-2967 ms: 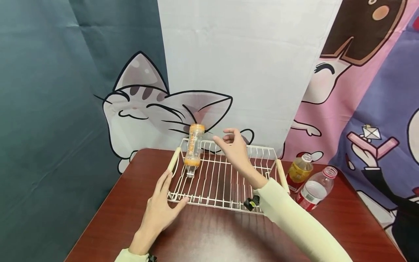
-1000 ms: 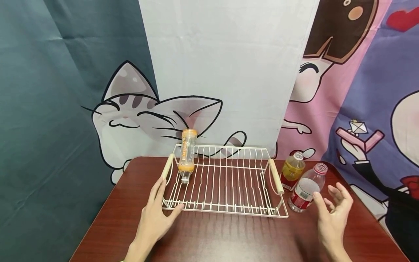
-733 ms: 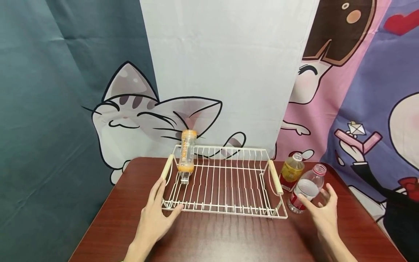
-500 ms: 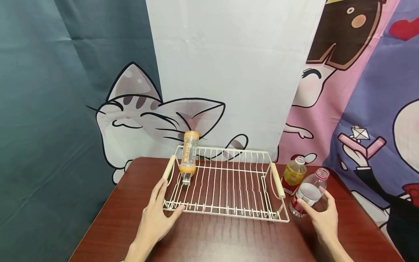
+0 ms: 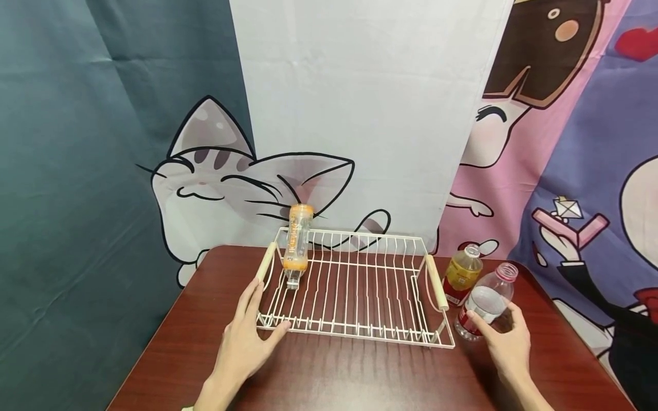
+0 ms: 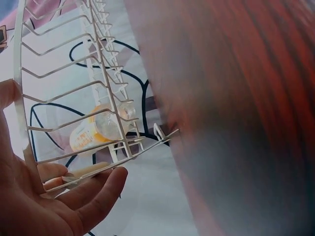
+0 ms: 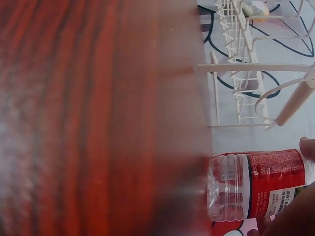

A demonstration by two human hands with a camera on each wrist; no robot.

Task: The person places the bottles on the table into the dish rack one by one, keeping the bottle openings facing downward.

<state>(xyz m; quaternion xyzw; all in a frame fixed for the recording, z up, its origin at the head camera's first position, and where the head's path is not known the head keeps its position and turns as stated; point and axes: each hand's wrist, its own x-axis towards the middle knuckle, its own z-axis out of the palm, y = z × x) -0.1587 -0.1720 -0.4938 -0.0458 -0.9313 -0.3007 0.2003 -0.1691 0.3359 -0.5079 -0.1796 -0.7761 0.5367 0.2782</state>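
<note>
Because the rack [image 5: 360, 330] may slide, left hand [image 5: 247, 339] rests spread on near left corner | right hand [image 5: 508, 342], curled, grips nearer bottle [image 5: 488, 301]

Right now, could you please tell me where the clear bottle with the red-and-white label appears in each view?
Head: the red-and-white-labelled bottle is right of and below centre, held by the right hand.
Left wrist: not in it.
Right wrist: lower right corner, sideways, partly covered by fingers.
Shared landmark: the white wire rack.
</note>
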